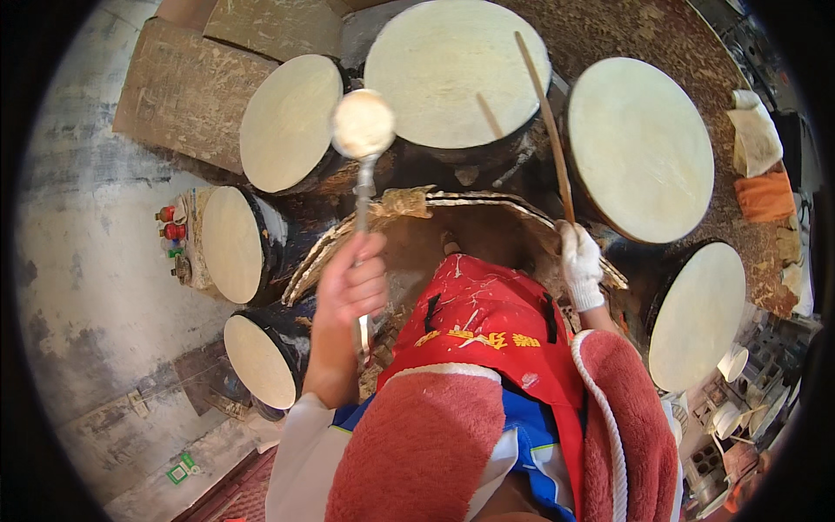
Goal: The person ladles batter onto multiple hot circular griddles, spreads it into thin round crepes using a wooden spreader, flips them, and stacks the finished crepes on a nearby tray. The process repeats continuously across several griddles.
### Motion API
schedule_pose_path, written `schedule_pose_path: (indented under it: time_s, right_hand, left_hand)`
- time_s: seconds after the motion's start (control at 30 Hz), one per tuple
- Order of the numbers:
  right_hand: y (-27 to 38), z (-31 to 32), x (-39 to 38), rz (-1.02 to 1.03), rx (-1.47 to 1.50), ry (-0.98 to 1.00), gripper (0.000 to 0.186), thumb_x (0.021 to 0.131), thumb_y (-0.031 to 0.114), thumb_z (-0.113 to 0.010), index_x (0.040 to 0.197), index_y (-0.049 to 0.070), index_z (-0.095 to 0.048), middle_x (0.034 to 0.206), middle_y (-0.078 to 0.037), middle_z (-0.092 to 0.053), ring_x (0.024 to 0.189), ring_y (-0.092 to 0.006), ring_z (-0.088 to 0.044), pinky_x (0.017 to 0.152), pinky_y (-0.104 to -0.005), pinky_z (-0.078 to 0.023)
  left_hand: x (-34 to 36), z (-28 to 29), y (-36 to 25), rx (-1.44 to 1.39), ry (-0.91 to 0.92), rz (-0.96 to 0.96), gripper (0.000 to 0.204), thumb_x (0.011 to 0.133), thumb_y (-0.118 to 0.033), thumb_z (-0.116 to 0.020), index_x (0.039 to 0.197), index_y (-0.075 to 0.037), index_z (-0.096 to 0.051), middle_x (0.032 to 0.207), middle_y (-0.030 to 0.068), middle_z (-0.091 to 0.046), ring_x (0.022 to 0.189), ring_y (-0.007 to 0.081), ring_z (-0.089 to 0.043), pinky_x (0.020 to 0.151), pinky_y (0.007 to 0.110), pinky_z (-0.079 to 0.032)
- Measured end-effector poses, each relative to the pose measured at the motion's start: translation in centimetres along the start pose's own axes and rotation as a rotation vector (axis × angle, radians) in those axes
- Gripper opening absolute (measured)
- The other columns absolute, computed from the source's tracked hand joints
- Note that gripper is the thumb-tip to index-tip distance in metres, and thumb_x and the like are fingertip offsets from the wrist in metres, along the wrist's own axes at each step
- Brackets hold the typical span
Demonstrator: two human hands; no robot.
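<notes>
My left hand (352, 278), bare, grips the handle of a metal ladle (364, 124), its bowl raised and slightly blurred. Inside the bowl shows something pale. The ladle passes in front of the far-left round pale surface (287, 126) and the edge of the large far-middle round pale surface (452, 70). In a white glove, my right hand (581, 265) is closed around a thin wooden stick (546, 109). The stick slants up over the far-middle surface, casting a shadow on it. Nearest the stick on the right is another big pale disc (641, 148).
More pale discs on dark bodies stand at the left (233, 244), lower left (259, 361) and lower right (698, 317). A ragged curved rim (487, 199) arcs before my red apron (474, 304). White cloth (755, 143) and orange cloth (765, 198) lie far right; small bottles (174, 231) stand left.
</notes>
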State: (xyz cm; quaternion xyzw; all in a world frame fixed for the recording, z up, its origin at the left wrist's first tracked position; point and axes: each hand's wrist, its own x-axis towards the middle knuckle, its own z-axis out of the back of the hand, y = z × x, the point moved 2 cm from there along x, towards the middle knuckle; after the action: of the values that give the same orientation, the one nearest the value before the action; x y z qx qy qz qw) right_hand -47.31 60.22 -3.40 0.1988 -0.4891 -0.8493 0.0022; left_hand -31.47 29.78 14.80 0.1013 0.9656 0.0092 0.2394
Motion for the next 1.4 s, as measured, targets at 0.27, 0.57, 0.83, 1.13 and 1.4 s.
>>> schedule_pose_path:
  time_s: [0.27,0.57,0.83,1.13,1.4]
  right_hand:
    - [8.6,-18.8,5.4,0.022,0.047,0.163,0.029,0.091,0.025,-0.062,0.107,0.001,-0.066,0.088,-0.012,-0.069,0.080,-0.0167,-0.064,0.076,-0.0312,-0.049]
    - [7.7,-25.3,8.7,0.013,-0.075,-0.241,0.022,0.090,0.022,-0.062,0.101,0.004,-0.068,0.087,-0.016,-0.070,0.080,-0.0308,-0.069,0.072,-0.0368,-0.051]
    - [9.2,-10.5,16.8,0.075,-0.165,-0.628,0.029,0.091,0.025,-0.060,0.105,0.001,-0.067,0.087,-0.017,-0.069,0.074,-0.0272,-0.063,0.073,-0.0361,-0.049]
    - [22.2,-22.4,9.6,0.447,-0.609,0.089,0.055,0.082,0.034,-0.070,0.126,0.009,-0.051,0.112,-0.022,-0.056,0.089,-0.0395,-0.064,0.079,-0.0455,-0.052]
    - [25.6,-23.9,10.6,0.626,-0.825,0.098,0.016,0.090,0.019,-0.054,0.102,0.013,-0.064,0.099,-0.015,-0.061,0.083,-0.0354,-0.065,0.073,-0.0441,-0.053]
  left_hand:
    - [-14.5,0.3,-7.8,0.731,-0.283,-0.465,0.031,0.104,-0.034,-0.038,0.081,-0.014,-0.034,0.046,-0.0040,-0.024,0.032,0.0057,-0.021,0.027,0.024,-0.019]
    - [-12.1,6.6,-11.7,-0.120,-0.012,-0.170,0.030,0.105,-0.034,-0.034,0.083,-0.015,-0.039,0.049,-0.0077,-0.027,0.034,0.0044,-0.027,0.030,0.022,-0.026]
    - [-12.3,7.5,-14.5,0.017,-0.063,-0.180,0.030,0.106,-0.034,-0.032,0.084,-0.014,-0.035,0.050,-0.0078,-0.026,0.033,0.0035,-0.024,0.030,0.023,-0.025]
    - [-11.0,7.0,-15.9,-0.022,-0.099,-0.100,0.030,0.106,-0.034,-0.031,0.084,-0.014,-0.036,0.049,-0.0080,-0.025,0.033,0.0031,-0.022,0.029,0.022,-0.024]
    - [-11.6,7.8,-16.4,-0.017,-0.067,-0.041,0.030,0.106,-0.033,-0.031,0.083,-0.014,-0.039,0.050,-0.0069,-0.024,0.034,0.0045,-0.022,0.032,0.024,-0.027]
